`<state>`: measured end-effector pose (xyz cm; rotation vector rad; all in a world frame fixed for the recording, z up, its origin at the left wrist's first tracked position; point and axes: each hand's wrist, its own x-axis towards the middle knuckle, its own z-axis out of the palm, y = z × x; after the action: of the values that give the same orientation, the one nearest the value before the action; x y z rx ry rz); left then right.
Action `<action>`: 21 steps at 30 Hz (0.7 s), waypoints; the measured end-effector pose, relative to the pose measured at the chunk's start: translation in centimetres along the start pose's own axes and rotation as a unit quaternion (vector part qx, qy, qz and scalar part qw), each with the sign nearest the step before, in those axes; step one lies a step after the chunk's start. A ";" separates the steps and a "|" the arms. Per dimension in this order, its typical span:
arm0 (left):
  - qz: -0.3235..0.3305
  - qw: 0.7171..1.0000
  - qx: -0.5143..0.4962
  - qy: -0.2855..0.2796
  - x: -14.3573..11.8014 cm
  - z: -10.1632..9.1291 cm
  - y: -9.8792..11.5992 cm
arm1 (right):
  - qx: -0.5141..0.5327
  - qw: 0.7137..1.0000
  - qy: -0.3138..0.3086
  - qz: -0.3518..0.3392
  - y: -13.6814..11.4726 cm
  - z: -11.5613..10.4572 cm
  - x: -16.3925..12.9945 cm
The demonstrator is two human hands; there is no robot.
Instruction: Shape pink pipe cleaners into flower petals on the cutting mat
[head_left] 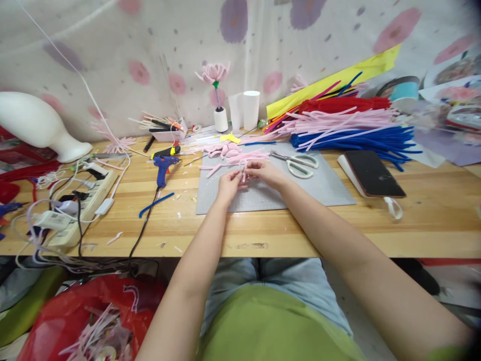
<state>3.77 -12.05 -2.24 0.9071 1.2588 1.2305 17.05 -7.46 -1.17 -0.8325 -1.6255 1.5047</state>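
Both hands [248, 176] close together, fingers pinched (forearms outstretched)

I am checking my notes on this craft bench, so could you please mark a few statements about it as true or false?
1. Both hands, the left hand and the right hand, hold a pink pipe cleaner over the grey mat. True.
2. The scissors lie on the floor. False: they lie on the grey mat.
3. The blue glue gun lies left of the mat. True.
4. The phone lies on the power strip. False: it lies right of the mat.
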 end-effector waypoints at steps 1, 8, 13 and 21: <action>-0.007 1.000 -0.005 -0.009 -0.1 -0.1 0.1 | 0.001 1.000 0.006 -0.003 0.1 0.2 0.0; -0.009 0.999 -0.018 -0.044 -0.2 -0.7 0.1 | -0.003 0.999 0.040 -0.023 0.4 0.8 0.1; -0.010 0.999 -0.002 -0.048 -0.2 -0.5 0.1 | 0.001 0.999 0.032 -0.008 0.5 0.8 -0.1; -0.002 0.998 0.022 -0.052 -0.1 -0.3 -0.3 | -0.028 0.999 0.028 -0.010 0.5 0.7 -0.5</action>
<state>3.55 -12.21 -2.57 0.9878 1.2084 1.1403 16.72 -8.22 -1.73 -0.8793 -1.6367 1.4161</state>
